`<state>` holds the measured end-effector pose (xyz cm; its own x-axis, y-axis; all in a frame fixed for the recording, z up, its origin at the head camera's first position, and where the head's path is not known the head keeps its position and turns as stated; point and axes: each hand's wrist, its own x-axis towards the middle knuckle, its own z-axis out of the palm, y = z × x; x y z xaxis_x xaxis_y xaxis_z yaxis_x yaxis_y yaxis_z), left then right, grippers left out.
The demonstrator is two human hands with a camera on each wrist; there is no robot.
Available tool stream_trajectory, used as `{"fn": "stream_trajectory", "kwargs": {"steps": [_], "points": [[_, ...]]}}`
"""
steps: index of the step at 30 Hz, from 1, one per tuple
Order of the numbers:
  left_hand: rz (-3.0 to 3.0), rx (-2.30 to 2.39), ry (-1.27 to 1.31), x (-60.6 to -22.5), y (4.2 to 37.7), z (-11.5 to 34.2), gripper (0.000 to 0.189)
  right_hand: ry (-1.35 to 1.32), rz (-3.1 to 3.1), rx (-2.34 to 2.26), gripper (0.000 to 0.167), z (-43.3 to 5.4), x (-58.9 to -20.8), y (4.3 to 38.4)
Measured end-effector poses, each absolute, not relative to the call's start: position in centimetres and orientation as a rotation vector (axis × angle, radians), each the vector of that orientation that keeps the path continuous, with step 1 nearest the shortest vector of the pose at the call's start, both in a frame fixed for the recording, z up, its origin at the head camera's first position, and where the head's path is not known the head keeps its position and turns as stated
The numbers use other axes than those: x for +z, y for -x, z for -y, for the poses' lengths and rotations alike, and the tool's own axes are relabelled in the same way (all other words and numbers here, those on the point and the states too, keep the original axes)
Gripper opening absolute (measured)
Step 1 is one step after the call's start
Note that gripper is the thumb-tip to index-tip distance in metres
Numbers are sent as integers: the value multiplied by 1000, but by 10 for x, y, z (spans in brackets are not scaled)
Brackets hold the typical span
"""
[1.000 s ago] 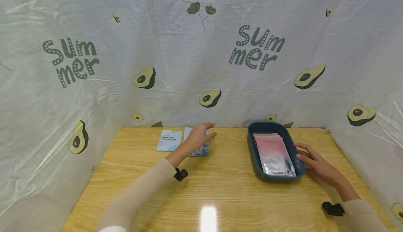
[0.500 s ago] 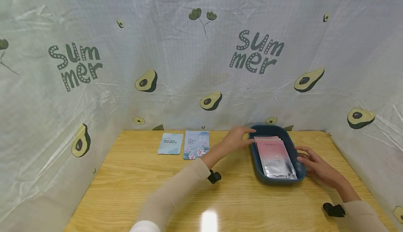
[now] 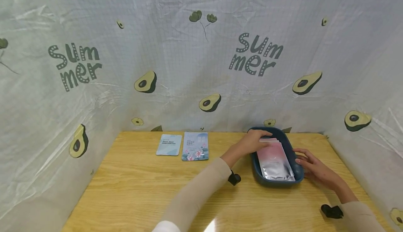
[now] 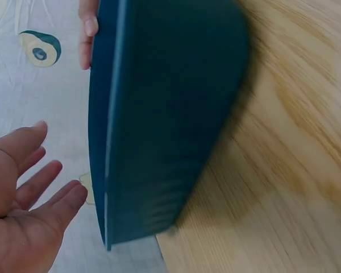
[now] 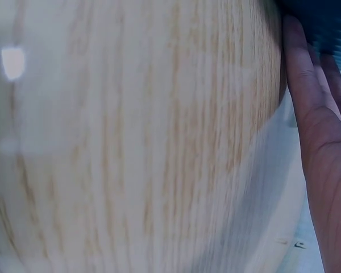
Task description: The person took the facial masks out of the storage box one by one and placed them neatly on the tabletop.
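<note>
A dark blue plastic basket [image 3: 259,174] holds a small stack of pink-to-silver flat sachets [image 3: 277,164]. My left hand [image 3: 248,143] reaches over the basket's left rim, its fingers above the upper end of the stack. In the left wrist view its fingers and thumb [image 4: 62,207] are spread apart, with nothing between them. My right hand [image 3: 319,169] rests against the basket's right side with its fingertips at the rim. The right wrist view shows the right fingers [image 5: 301,74] lying fairly straight along the basket's outer wall [image 5: 324,25].
Two flat sachets lie at the back of the wooden table [image 3: 132,183]: a pale blue one [image 3: 169,145] and a floral one [image 3: 195,146] beside it. White printed cloth [image 3: 176,57] hangs behind and at both sides.
My left hand has moved right, from over the floral sachet to above the stack in the basket. The floral sachet is now uncovered. The right hand stays at the basket's right side.
</note>
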<state>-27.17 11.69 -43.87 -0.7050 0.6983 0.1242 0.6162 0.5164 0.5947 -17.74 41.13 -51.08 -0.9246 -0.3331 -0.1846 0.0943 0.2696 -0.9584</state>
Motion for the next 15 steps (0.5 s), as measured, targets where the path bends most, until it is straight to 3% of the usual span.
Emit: {"fn": "stream_trajectory", "kwargs": {"steps": [15], "points": [[-2602,657,-1057,-442,276,-159,50,213,-2219,-1672,50,-415,-512,178]]}}
